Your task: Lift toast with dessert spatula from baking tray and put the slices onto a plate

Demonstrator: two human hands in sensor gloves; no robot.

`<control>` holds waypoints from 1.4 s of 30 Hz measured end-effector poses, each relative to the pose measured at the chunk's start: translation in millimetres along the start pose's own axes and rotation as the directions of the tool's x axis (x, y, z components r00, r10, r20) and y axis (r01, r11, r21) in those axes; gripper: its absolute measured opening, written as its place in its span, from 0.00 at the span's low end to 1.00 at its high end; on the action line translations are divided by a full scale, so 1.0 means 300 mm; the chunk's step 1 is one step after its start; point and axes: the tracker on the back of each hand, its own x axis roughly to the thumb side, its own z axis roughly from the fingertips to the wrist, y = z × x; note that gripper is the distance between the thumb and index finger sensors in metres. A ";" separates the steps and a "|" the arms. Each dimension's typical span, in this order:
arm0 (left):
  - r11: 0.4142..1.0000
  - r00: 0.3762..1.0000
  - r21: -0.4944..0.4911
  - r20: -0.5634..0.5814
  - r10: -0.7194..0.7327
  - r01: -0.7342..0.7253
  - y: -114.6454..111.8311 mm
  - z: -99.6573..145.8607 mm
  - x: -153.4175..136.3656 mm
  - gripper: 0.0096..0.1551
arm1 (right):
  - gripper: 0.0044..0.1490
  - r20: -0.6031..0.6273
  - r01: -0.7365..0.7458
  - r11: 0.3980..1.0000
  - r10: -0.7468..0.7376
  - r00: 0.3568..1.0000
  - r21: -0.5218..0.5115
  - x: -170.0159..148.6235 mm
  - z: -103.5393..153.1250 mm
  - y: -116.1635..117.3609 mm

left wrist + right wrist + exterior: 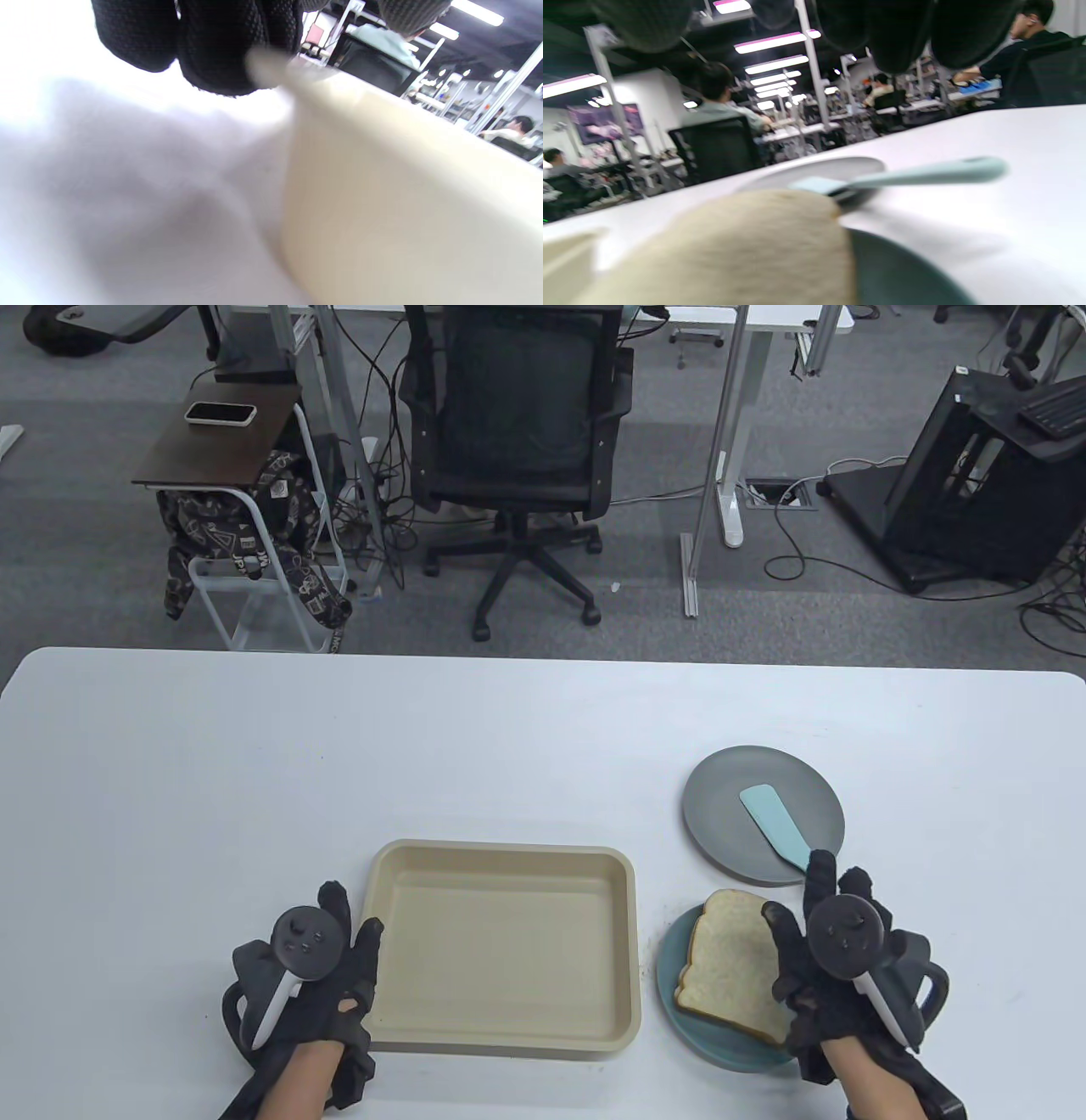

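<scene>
The beige baking tray (pixel 501 942) sits empty at the near middle of the table. One slice of toast (pixel 734 967) lies on a teal plate (pixel 713 1045) to the tray's right. A light blue spatula (pixel 774 824) rests with its blade on a grey plate (pixel 721 814), its handle pointing at my right hand (pixel 797 895). That hand hovers over the toast's right edge, fingers relaxed, holding nothing; in the right wrist view the spatula (pixel 925 173) lies free below the fingers (pixel 895 34). My left hand (pixel 352 916) rests beside the tray's left wall (pixel 382 190), thumb against the rim.
The white table (pixel 254 780) stretches wide to the left and behind the tray. Beyond its far edge stand an office chair (pixel 517 449), a small side table (pixel 221 441) with a phone, and desk legs. People sit at desks in the background.
</scene>
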 end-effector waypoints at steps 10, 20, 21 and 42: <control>0.978 0.967 0.190 0.254 0.031 -0.081 0.084 0.137 0.100 0.45 | 0.54 0.203 0.180 0.981 -0.162 0.966 -0.073 0.211 0.176 -0.004; 0.955 0.812 0.166 0.572 0.111 -0.247 0.056 0.232 0.147 0.49 | 0.58 0.361 0.287 0.957 -0.253 0.898 -0.042 0.328 0.267 0.116; 0.957 0.793 0.133 0.595 0.130 -0.256 0.049 0.229 0.150 0.49 | 0.58 0.374 0.277 0.960 -0.241 0.896 -0.045 0.335 0.270 0.134; 0.977 0.750 0.045 0.648 0.131 -0.209 -0.006 0.205 0.180 0.50 | 0.60 0.440 0.229 0.972 -0.186 0.879 -0.046 0.336 0.277 0.197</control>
